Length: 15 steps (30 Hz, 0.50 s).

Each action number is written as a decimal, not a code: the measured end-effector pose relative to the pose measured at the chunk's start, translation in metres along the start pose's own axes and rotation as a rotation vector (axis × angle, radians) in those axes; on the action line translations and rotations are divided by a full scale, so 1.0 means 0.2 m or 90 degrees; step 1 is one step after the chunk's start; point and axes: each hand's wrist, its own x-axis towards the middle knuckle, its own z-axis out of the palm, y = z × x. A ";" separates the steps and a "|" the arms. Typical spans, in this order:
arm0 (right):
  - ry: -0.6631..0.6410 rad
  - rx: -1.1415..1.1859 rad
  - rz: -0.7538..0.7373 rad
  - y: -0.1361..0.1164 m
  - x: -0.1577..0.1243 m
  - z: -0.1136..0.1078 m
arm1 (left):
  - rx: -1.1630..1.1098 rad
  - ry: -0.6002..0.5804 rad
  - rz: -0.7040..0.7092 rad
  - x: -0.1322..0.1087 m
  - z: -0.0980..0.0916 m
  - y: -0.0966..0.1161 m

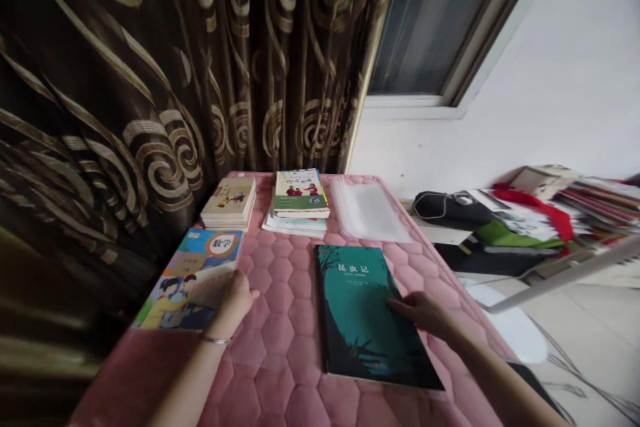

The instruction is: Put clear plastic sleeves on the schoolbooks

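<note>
A green and black book (367, 320) with white Chinese characters lies on the pink quilted tabletop in front of me. At its right edge is my right hand (427, 313), closed on the book, the thumb over the cover and the other fingers mostly hidden. My left hand (235, 300) is at the right edge of a colourful mathematics textbook (187, 280) on the left. Its thumb sticks out to the right, while the other fingers are largely hidden by the back of the hand. A bracelet (216, 339) circles the left wrist.
Farther back are a stack of beige books (229, 203), a stack of books with a green-and-white cover on top (300, 195), and clear plastic sheets (370, 209). A patterned curtain (260, 67) hangs behind. Bags and papers (520, 213) are piled at right.
</note>
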 end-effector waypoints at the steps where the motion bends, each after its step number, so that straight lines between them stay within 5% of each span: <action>1: 0.007 -0.011 -0.002 -0.01 0.00 -0.01 | -0.014 -0.008 -0.007 0.01 0.01 -0.01; 9: -0.084 0.210 0.114 -0.08 -0.04 -0.04 | -0.083 -0.041 -0.021 0.12 0.04 -0.06; 15: -0.080 0.378 0.132 -0.12 -0.21 0.02 | -0.087 0.008 0.021 0.22 -0.10 -0.03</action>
